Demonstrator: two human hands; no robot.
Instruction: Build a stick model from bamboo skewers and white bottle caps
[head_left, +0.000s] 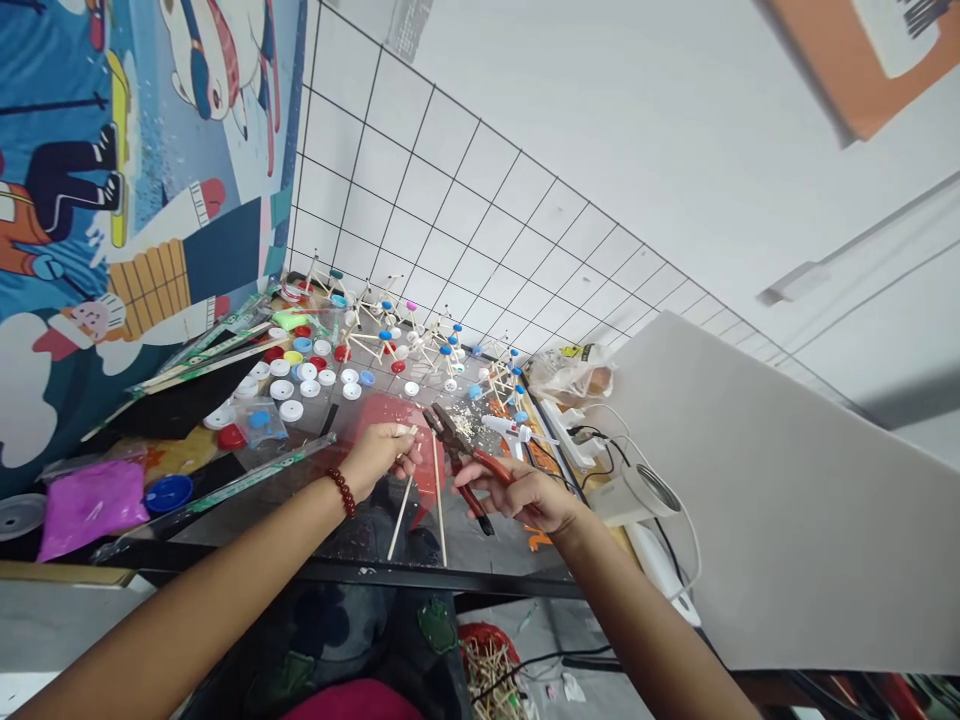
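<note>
White wall [637, 120] w/ a black wire grid [364, 122] backs the desk [360, 540]; a cartoon-print panel [150, 270] is off to the left of your hands. Your L hand [377, 460] is pinched on a small pale stick piece [409, 431]; can't tell if it's one pc. or more. Your R hand [529, 490] is wrapped round the red-handled pliers [454, 442], jaws up near your L hand; can't tell if they're fully closed. Two long sticks [439, 500] lie b/w & just below your hands. A heap of short bits [465, 428] is just beyond your R hand, prob. cut pcs., w/ a white glue gun [517, 430] near it. Progress-wise, several stick-and-cap models [385, 335] stand assembled beyond both hands, so a fair amt. looks done. Left over, approx.: the long sticks look uncut, & loose caps [291, 411] lie unattached, beyond & left of your L hand. Down below your R hand, a red basket [491, 632] holds lots more thin sticks.
</note>
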